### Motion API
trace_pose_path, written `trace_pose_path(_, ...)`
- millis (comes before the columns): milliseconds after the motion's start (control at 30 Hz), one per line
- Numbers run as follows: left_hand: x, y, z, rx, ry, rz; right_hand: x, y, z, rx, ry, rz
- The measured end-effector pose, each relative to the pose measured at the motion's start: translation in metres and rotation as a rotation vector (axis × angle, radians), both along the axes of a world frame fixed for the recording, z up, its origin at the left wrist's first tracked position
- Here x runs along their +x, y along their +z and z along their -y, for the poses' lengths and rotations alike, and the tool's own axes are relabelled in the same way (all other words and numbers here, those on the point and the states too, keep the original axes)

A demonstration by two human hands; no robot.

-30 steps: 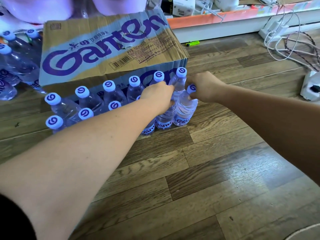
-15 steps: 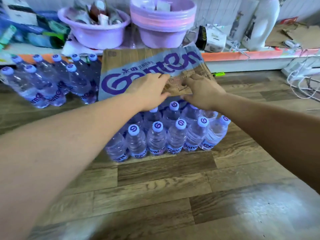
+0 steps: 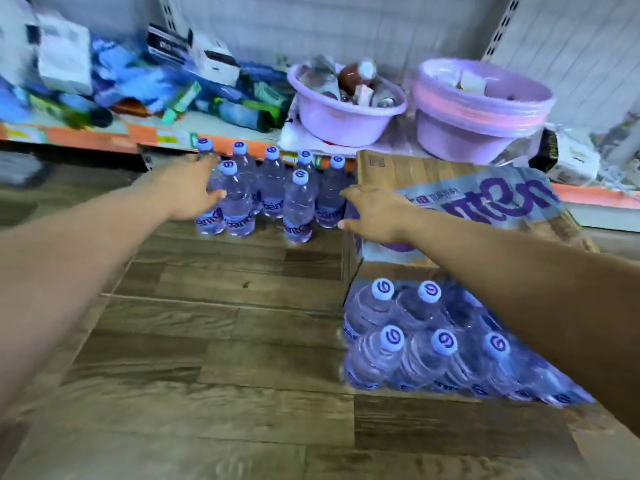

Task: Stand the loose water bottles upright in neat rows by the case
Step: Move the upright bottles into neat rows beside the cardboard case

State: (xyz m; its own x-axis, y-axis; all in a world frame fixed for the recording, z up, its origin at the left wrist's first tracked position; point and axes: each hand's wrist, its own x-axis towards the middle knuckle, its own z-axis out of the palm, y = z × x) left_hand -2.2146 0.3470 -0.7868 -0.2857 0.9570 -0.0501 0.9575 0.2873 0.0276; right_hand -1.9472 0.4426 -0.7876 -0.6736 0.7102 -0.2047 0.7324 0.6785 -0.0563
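Clear plastic: a cluster of loose bottles point(image 3: 270, 192) is flanked by the left hand point(image 3: 188, 188) and the right hand point(image 3: 375, 211), both empty.

The left hand is stretched out, straight fingers laid against the cluster's leftmost bottles; nothing is gripped. The right hand is spread and relaxed just right of the cluster, over the near corner of the cardboard case point(image 3: 415, 168); whether it touches either is blurred. Set on both sides like this, the hands seem placed to gather the cluster, which is upright but uneven, with one bottle forward of the rest. It lies between the hands, just left of the case. Tidier front rows point(image 3: 415, 341) are seen against the case's near side, under the right forearm. Around them, a wood floor point(image 3: 225, 323) and a shelf point(image 3: 86, 136) bearing two purple basins point(image 3: 332, 123) are seen.
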Motion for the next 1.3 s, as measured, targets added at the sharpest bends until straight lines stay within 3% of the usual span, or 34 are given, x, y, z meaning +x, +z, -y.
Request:
trace_pose_path(133, -0.052, -0.026, -0.007, -0.046, 0.065, 0.054, -0.064, -0.020, -0.031, -0.034, -0.003, 0.011)
trace_pose_path(233, -0.079, -0.038, -0.025, 0.022, 0.027, 0.096, -0.101, -0.029, -0.054, -0.016, -0.009, 0.011)
trace_pose_path(400, -0.086, -0.052, -0.082, 0.109, -0.099, 0.107, -0.134, -0.048, -0.085, 0.002, -0.038, 0.012)
trace_pose_path(500, -0.077, -0.061, -0.112, 0.053, -0.113, 0.142, -0.137, -0.063, -0.092, -0.004, -0.014, 0.104)
trace_pose_path(600, -0.068, -0.074, -0.126, -0.085, -0.145, 0.066, -0.136, -0.079, -0.091, 0.035, -0.012, 0.120)
trace_pose_path(700, -0.062, -0.086, -0.128, -0.066, -0.184, -0.072, -0.130, -0.085, -0.089, 0.079, -0.006, 0.058)
trace_pose_path(833, -0.054, -0.091, -0.111, 0.031, -0.197, -0.163, -0.128, -0.082, -0.075, 0.047, 0.000, -0.024)
trace_pose_path(1033, -0.026, -0.090, -0.060, -0.005, -0.202, -0.131, -0.119, -0.076, -0.039, -0.054, -0.080, -0.131)
trace_pose_path(1300, 0.036, -0.047, 0.053, -0.087, -0.154, -0.042, -0.090, -0.046, 0.044, -0.082, 0.130, -0.144)
